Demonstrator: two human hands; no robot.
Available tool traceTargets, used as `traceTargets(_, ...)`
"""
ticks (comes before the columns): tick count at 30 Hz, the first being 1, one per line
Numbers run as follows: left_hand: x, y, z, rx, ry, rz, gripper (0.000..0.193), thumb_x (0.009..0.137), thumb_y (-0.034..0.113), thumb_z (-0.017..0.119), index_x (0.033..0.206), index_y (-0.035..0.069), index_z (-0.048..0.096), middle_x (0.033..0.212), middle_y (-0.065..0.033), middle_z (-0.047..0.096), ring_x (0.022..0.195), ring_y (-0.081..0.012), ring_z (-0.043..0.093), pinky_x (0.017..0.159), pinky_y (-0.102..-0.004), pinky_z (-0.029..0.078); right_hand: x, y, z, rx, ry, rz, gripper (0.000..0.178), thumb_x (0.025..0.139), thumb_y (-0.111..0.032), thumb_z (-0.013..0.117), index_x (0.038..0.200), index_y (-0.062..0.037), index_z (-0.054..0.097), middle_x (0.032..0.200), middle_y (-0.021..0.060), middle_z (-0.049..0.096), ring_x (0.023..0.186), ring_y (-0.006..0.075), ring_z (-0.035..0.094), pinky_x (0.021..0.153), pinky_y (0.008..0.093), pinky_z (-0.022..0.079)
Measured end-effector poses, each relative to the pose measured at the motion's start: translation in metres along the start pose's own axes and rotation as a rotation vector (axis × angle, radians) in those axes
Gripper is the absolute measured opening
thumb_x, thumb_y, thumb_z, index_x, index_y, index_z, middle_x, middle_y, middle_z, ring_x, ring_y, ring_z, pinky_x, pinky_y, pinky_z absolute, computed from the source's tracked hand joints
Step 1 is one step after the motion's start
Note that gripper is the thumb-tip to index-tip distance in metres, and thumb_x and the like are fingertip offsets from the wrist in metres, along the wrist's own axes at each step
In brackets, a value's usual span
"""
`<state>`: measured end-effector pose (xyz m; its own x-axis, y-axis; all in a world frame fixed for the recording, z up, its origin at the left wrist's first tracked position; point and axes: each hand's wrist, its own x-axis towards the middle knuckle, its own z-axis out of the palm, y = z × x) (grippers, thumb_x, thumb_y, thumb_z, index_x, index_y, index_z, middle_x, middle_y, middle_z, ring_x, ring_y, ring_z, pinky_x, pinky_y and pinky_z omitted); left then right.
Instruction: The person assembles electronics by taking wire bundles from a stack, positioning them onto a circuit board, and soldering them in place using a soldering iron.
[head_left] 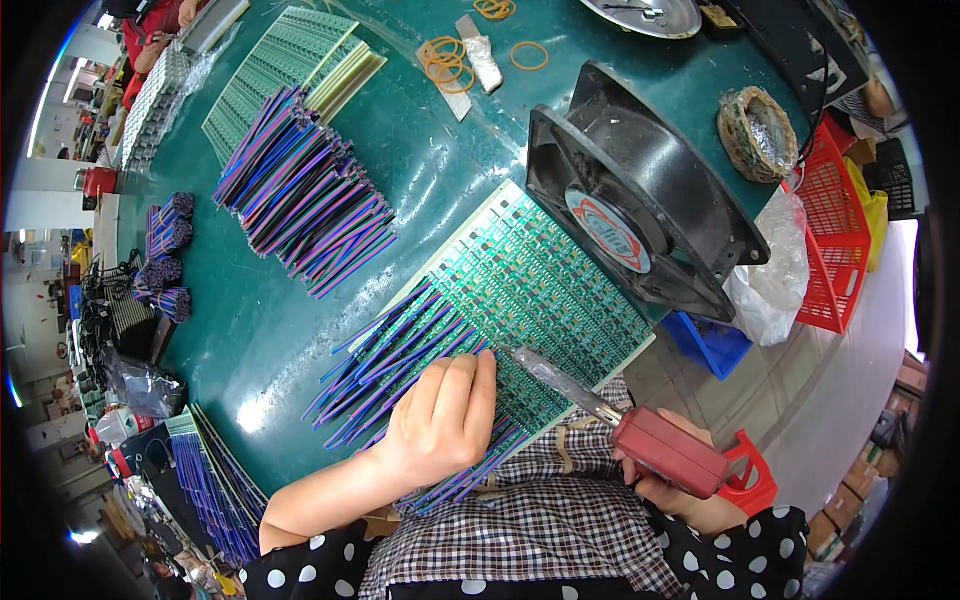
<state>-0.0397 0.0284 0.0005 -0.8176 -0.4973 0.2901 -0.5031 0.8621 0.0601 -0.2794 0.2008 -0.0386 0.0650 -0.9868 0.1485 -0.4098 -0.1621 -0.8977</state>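
Note:
A green circuit board panel (570,270) crowded with rows of small parts lies at the table's near edge. Blue, black and pink wires (400,350) stick out from its left side. My left hand (440,415) is closed over the board, thumb and fingers pinching a wire end against it. In my right hand (695,508) is a soldering iron (670,452) with a boxy red handle. Its tip (515,352) points left, close to the fingertips of my left hand; whether it touches the board, I cannot tell.
A black fan (650,170) stands just beyond the board. Cut wires (305,195) lie in a pile, with stacked circuit boards (280,75) behind. Rubber bands (447,65), a round tape-like ring (757,135) and a metal dish (650,15) are farther back. Red baskets (835,230) stand at right.

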Motion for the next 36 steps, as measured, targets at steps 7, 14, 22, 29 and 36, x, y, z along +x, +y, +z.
traceTargets(7,0.000,0.000,0.000,-0.025,0.000,-0.011,0.033,0.068,-0.001,0.065,0.100,-0.011,0.064,0.088,-0.0148,0.059,0.073,-0.0244,0.060,0.062,-0.0303,0.052,0.004,-0.006,0.001,-0.108,-0.007,-0.006,0.071,0.072,-0.035,0.082,0.120,0.0094,0.055,0.102,0.0164,0.068,0.079,0.0266,0.071,0.068,0.0306,0.057)
traceTargets(14,0.001,-0.001,-0.001,-0.066,-0.046,-0.028,0.036,0.067,0.000,0.063,0.101,-0.011,0.063,0.091,-0.0160,0.058,0.076,-0.0257,0.060,0.065,-0.0313,0.052,0.001,-0.001,0.004,-0.073,-0.005,-0.033,0.072,0.072,-0.036,0.082,0.120,0.0082,0.054,0.096,0.0146,0.069,0.077,0.0268,0.071,0.067,0.0314,0.057)
traceTargets(22,0.002,-0.001,-0.003,-0.057,-0.055,-0.024,0.037,0.066,0.001,0.062,0.102,-0.010,0.063,0.091,-0.0163,0.058,0.076,-0.0258,0.060,0.065,-0.0311,0.052,-0.011,0.000,0.002,0.031,-0.001,0.069,0.072,0.070,-0.037,0.083,0.119,0.0084,0.056,0.091,0.0125,0.069,0.073,0.0260,0.071,0.064,0.0304,0.057)
traceTargets(29,0.000,0.000,0.001,0.010,-0.014,-0.002,0.033,0.067,0.000,0.064,0.099,-0.009,0.064,0.088,-0.0143,0.058,0.074,-0.0239,0.060,0.062,-0.0292,0.052,-0.002,-0.004,0.006,-0.025,0.023,0.019,0.071,0.070,-0.037,0.083,0.119,0.0083,0.056,0.091,0.0120,0.069,0.073,0.0252,0.070,0.064,0.0307,0.057)
traceTargets(36,0.003,0.000,-0.003,0.100,-0.064,0.069,0.030,0.069,0.001,0.065,0.098,-0.009,0.065,0.088,-0.0133,0.059,0.075,-0.0229,0.060,0.062,-0.0279,0.052,-0.007,-0.002,0.010,-0.028,0.039,-0.008,0.072,0.070,-0.037,0.083,0.119,0.0087,0.056,0.091,0.0137,0.069,0.074,0.0251,0.071,0.066,0.0306,0.057)
